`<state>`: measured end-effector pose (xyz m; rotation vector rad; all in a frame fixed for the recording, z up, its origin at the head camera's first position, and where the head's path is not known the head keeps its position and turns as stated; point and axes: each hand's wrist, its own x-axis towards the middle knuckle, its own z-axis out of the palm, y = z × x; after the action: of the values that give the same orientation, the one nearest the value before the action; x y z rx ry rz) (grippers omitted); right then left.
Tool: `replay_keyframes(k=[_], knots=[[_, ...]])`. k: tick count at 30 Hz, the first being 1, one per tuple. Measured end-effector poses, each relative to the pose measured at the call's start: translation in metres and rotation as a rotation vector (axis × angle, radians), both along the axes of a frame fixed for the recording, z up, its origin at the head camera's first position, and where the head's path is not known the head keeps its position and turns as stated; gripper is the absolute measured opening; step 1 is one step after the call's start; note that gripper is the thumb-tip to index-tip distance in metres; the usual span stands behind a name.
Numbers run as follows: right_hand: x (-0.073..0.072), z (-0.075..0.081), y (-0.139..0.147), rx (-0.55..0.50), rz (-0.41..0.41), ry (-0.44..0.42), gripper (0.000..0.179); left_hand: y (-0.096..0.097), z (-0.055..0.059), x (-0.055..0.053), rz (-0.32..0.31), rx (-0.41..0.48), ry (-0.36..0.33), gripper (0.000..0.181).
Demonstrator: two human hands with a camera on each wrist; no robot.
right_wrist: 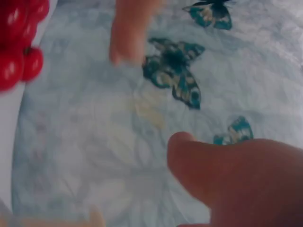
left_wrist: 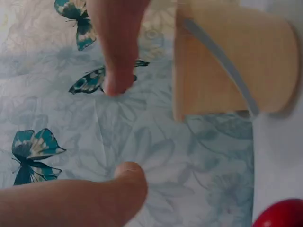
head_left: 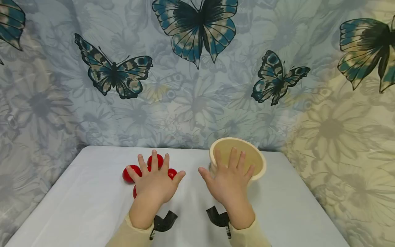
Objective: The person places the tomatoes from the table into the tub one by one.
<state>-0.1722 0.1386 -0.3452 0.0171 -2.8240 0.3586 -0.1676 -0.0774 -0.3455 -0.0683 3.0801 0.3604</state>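
Observation:
My left hand (head_left: pixel 154 185) is held out with its fingers spread, over several glossy red round fruits (head_left: pixel 129 175) on the left half of the table. It hides parts of them. Fingers likewise spread, my right hand (head_left: pixel 229 185) hovers in front of a cream bucket (head_left: pixel 263 164) and covers part of its mouth. Neither hand holds anything. In the left wrist view the bucket shows a grey handle (left_wrist: pixel 222 59) slanting across its side. The right wrist view has the red fruits (right_wrist: pixel 9 68) clustered at upper left; one bears a small dark stem. Their exact kind is unclear.
A white table (head_left: pixel 83 202) lies under everything. Behind it and at both sides hangs a cloth (head_left: pixel 197 99) printed with butterflies and flowers. Black curved mounts (head_left: pixel 166 221) sit at both wrists, beside the cream sleeves (head_left: pixel 131 235).

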Motion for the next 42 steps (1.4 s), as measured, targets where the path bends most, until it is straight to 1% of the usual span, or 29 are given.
replay_keyframes(k=[2,3,5,6,8,10,12,14,17,20,21,24,26,28,32,34,36,39,40,42], knots=[[-0.004,0.006,0.02,0.012,0.018,0.044,0.09,-0.018,-0.01,-0.001,-0.01,0.012,0.068,0.092],[-0.007,0.011,0.032,0.01,0.025,0.063,0.09,-0.03,-0.015,-0.002,-0.017,0.027,0.104,0.092],[-0.011,0.018,0.063,-0.033,0.053,0.064,0.089,-0.059,-0.024,-0.004,-0.038,0.063,0.159,0.095],[-0.013,0.021,0.078,-0.067,0.071,0.059,0.089,-0.074,-0.028,-0.005,-0.048,0.098,0.171,0.096],[-0.017,0.024,0.105,-0.178,0.121,0.024,0.086,-0.103,-0.035,-0.005,-0.079,0.189,0.178,0.098],[-0.02,0.023,0.126,-0.314,0.162,-0.032,0.083,-0.128,-0.042,-0.006,-0.116,0.275,0.158,0.1],[-0.02,0.017,0.141,-0.444,0.185,-0.081,0.08,-0.145,-0.051,-0.007,-0.152,0.373,0.132,0.102],[-0.02,0.009,0.15,-0.575,0.195,-0.13,0.078,-0.155,-0.061,-0.009,-0.181,0.44,0.108,0.106],[-0.02,-0.007,0.156,-0.752,0.207,-0.182,0.077,-0.164,-0.078,-0.016,-0.197,0.543,0.082,0.109],[-0.022,-0.024,0.158,-0.899,0.249,-0.204,0.077,-0.169,-0.099,-0.023,-0.205,0.651,0.083,0.105],[-0.023,-0.029,0.158,-0.925,0.264,-0.206,0.076,-0.171,-0.107,-0.025,-0.205,0.702,0.086,0.102],[-0.024,-0.041,0.158,-0.946,0.293,-0.199,0.076,-0.176,-0.127,-0.032,-0.207,0.856,0.092,0.095],[-0.025,-0.046,0.158,-0.945,0.299,-0.196,0.077,-0.178,-0.137,-0.036,-0.199,0.949,0.09,0.093],[-0.028,-0.049,0.157,-0.942,0.308,-0.204,0.079,-0.181,-0.145,-0.038,-0.181,1.018,0.081,0.093],[-0.033,-0.053,0.157,-0.94,0.323,-0.213,0.084,-0.183,-0.15,-0.043,-0.143,1.157,0.061,0.091],[-0.034,-0.052,0.158,-0.936,0.323,-0.212,0.084,-0.182,-0.15,-0.046,-0.142,1.219,0.055,0.09],[-0.035,-0.05,0.159,-0.937,0.324,-0.211,0.084,-0.181,-0.15,-0.05,-0.148,1.256,0.052,0.089],[-0.037,-0.048,0.159,-0.953,0.338,-0.222,0.083,-0.18,-0.151,-0.054,-0.146,1.257,0.067,0.088],[-0.038,-0.048,0.159,-0.952,0.338,-0.223,0.083,-0.18,-0.151,-0.056,-0.144,1.239,0.078,0.087],[-0.04,-0.047,0.158,-0.967,0.343,-0.224,0.083,-0.18,-0.151,-0.058,-0.139,1.149,0.112,0.083]])
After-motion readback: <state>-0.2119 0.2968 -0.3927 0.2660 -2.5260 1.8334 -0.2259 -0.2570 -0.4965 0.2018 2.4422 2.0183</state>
